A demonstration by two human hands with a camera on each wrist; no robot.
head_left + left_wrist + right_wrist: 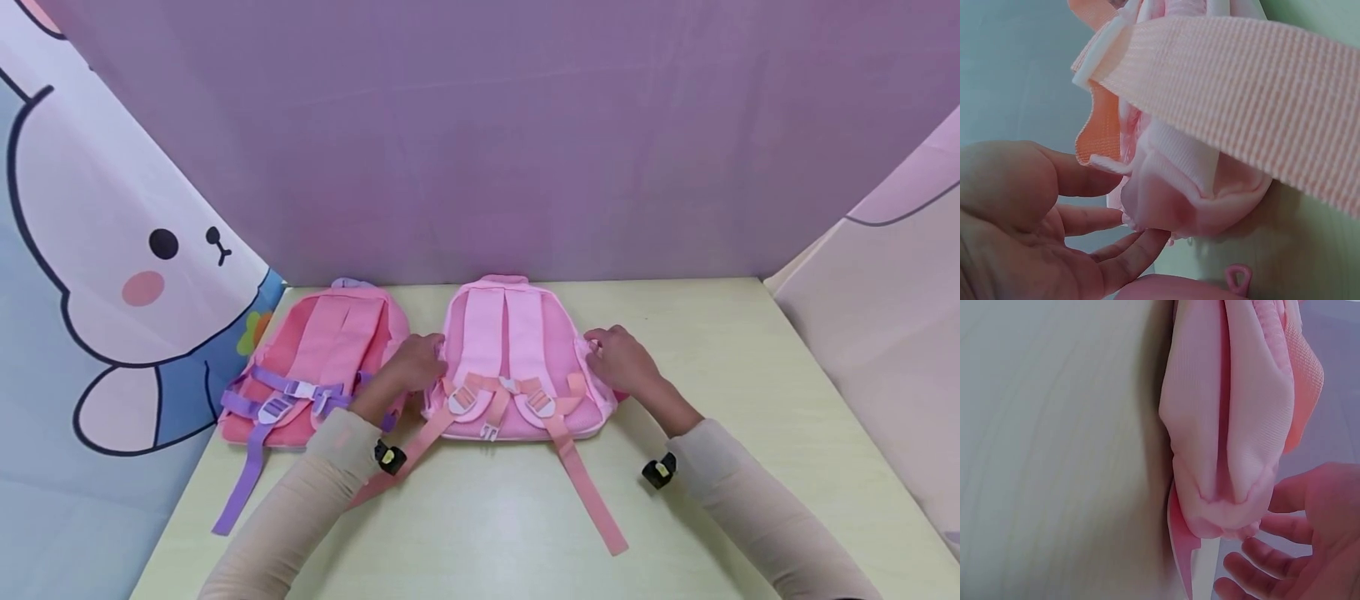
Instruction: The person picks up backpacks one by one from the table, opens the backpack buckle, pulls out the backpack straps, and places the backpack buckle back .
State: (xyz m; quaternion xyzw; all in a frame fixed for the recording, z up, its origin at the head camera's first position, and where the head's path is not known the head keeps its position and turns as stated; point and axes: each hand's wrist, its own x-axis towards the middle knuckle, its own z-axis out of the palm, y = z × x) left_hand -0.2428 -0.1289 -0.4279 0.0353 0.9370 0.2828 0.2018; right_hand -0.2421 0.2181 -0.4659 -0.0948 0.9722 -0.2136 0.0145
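A light pink backpack (504, 333) lies with its shoulder straps facing up, peach webbing straps trailing toward the front edge. My left hand (417, 362) is at its left side. In the left wrist view, the thumb and fingertips of the left hand (1066, 219) grip the backpack's side pocket (1172, 181). On the opposite side, my right hand (622, 360) has its fingers bent at the edge. The right wrist view shows the thumb and index finger of that hand (1297, 537) pinching the gathered lower side (1229, 515); the other fingers stay loose.
A coral pink backpack (337, 333) with purple straps lies close on the left, overlapped by my left hand. Both bags rest on a pale wooden table (480, 517). A purple cloth (480, 142) stands behind, with a cartoon-printed cloth (90, 275) at the left.
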